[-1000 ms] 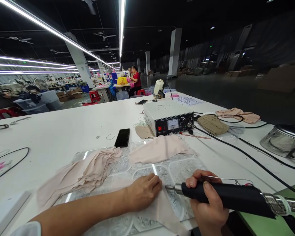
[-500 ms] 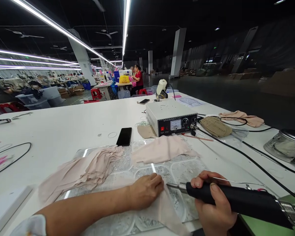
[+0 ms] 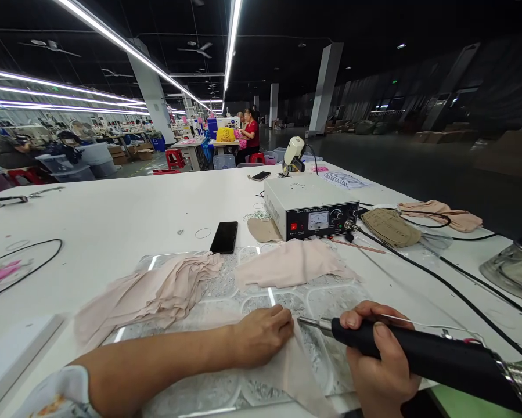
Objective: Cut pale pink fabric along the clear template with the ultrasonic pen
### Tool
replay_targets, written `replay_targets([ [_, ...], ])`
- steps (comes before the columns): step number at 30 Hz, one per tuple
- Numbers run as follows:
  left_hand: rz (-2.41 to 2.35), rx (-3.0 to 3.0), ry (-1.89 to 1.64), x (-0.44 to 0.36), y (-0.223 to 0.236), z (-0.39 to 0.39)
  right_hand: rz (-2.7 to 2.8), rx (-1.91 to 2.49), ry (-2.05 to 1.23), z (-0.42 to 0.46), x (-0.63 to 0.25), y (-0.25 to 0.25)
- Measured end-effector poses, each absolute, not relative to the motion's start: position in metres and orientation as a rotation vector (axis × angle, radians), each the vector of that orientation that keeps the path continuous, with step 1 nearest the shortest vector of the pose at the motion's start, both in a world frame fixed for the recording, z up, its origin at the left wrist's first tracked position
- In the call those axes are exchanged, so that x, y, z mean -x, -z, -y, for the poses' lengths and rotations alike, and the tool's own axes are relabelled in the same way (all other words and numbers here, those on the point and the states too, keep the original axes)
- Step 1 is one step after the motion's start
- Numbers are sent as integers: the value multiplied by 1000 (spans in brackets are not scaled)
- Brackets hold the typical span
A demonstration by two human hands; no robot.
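Note:
My left hand (image 3: 265, 335) is closed on a thin pale-pink fabric piece (image 3: 293, 368) laid over a clear patterned mat (image 3: 269, 305). Its fingertips are curled down, partly hidden. In my right hand (image 3: 382, 354) is a black corded hand tool (image 3: 430, 357), gripped along its barrel with the thumb on top. The tool's slim metal tip (image 3: 306, 321) points left, right by the fabric's edge and my left fingers; whether it touches the cloth I cannot tell. Behind the hands lie a fanned stack of pale-pink pieces (image 3: 156, 290) and another pink fabric pile (image 3: 293, 264).
A control box (image 3: 313, 194) with a dial stands behind the mat, its black cable (image 3: 435, 276) running down the right side. Around it are a phone (image 3: 224, 237), brown cut pieces (image 3: 391, 226) and a glass jar (image 3: 511, 270). A white box (image 3: 21, 360) lies at left.
The whole view has shifted slightly, with things appearing a little further right. Both hands, the fabric piece and the tool keep nearly the same arrangement.

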State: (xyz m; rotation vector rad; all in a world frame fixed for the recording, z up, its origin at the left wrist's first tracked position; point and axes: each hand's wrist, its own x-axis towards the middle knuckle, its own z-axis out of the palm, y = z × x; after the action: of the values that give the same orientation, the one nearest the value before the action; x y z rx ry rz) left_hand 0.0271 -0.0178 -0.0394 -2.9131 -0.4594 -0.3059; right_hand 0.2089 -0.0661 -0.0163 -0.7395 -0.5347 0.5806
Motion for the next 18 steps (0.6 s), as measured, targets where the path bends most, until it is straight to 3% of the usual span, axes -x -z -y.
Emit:
replay_targets([
  [18, 457, 2906, 275, -28, 38, 18, 713, 738, -520, 64, -208, 16],
])
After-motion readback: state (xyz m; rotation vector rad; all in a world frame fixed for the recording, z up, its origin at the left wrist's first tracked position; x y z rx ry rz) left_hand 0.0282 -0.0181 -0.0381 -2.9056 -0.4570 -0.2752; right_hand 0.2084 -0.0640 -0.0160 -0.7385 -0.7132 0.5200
